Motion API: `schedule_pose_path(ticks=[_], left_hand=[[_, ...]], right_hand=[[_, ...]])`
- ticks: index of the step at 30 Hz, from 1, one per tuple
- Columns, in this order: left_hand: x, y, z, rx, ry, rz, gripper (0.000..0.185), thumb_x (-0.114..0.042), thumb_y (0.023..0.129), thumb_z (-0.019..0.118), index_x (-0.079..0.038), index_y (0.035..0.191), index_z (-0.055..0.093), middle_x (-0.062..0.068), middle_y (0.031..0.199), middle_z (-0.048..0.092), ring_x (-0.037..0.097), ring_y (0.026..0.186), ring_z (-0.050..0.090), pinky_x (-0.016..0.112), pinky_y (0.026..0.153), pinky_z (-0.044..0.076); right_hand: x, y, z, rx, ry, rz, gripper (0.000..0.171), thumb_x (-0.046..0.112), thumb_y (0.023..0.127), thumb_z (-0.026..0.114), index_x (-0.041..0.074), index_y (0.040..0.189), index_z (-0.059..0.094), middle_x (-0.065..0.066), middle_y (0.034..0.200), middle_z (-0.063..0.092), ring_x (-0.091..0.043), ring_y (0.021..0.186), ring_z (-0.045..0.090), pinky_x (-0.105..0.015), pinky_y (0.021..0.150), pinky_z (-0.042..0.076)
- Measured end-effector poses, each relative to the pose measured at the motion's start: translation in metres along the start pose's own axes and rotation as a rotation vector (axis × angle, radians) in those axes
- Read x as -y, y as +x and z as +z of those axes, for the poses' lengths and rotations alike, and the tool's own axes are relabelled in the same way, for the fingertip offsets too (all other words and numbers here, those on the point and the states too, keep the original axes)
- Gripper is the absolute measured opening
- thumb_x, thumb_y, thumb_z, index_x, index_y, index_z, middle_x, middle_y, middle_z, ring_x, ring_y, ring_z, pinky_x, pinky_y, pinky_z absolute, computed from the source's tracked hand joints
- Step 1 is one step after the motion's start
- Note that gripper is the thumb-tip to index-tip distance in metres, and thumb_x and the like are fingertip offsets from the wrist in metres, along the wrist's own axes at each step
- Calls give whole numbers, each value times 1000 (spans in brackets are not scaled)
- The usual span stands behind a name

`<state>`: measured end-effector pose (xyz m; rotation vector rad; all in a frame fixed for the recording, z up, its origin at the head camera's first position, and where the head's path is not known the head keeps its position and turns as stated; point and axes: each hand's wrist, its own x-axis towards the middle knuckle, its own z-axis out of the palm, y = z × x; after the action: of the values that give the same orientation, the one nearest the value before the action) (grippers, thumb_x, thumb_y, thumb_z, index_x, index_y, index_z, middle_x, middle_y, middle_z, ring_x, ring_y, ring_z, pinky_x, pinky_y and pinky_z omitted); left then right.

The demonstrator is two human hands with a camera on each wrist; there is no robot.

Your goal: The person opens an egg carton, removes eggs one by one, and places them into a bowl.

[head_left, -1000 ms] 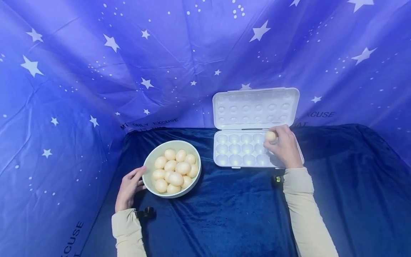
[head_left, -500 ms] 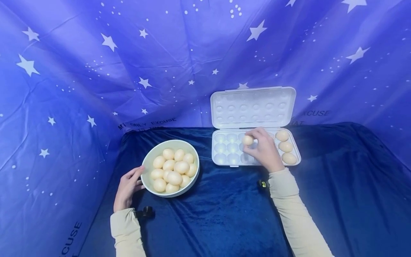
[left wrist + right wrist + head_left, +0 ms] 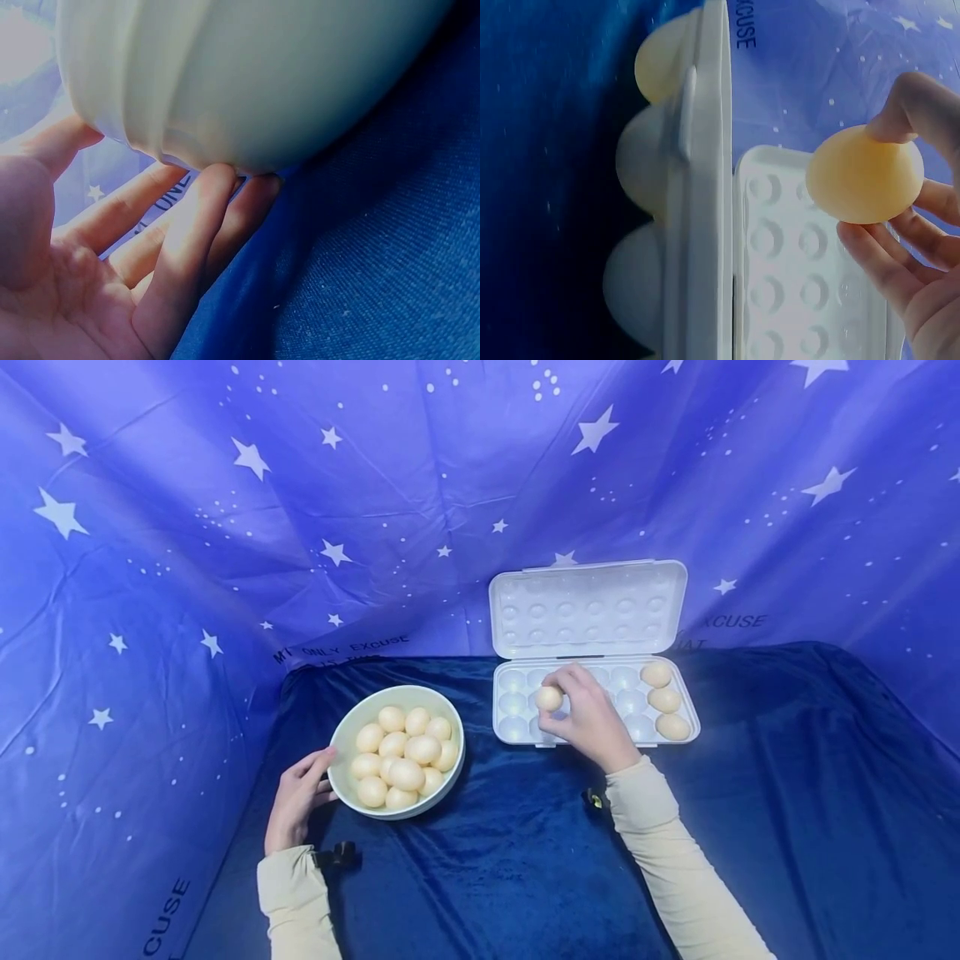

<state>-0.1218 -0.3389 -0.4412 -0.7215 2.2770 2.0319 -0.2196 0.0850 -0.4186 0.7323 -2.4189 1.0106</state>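
With the right hand (image 3: pixel 592 720) pinching an egg (image 3: pixel 549 698) above the carton (image 3: pixel 517 739), lower it gently into a cup below the grip while the left hand (image 3: pixel 298 795), fingers relaxed, steadies the bowl (image 3: pixel 343 740).

Open cloth (image 3: pixel 525 827) between bowl (image 3: pixel 343 743), carton (image 3: pixel 501 727)

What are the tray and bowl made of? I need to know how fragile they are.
Tray: thin moulded plastic by the look, whitish and slightly translucent, with pressed cups and a hinged lid. Bowl: smooth, pale and opaque with a soft sheen; ceramic or melamine, the pictures cannot settle which.
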Motion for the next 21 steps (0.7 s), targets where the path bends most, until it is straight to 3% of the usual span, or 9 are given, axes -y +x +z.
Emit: schedule_pose_path(ticks=[10, 21], left_hand=[[-1, 0, 0, 12, -4, 13, 60, -41, 97, 64, 3, 136, 52, -10, 98, 65, 6, 76, 71, 23, 67, 61], [0, 0, 0, 12, -2, 5, 62, -42, 96, 65, 3, 137, 52, -10, 98, 66, 6, 76, 71, 23, 67, 61]], right_hand=[[26, 3, 14, 37, 66, -56, 32, 8, 71, 77, 6, 101, 65, -7, 104, 60, -23, 94, 58, -39, 82, 55], [84, 19, 42, 109, 90, -183, 29, 12, 77, 75, 8, 105, 67, -3, 105, 60, -17, 94, 59, -31, 83, 56]])
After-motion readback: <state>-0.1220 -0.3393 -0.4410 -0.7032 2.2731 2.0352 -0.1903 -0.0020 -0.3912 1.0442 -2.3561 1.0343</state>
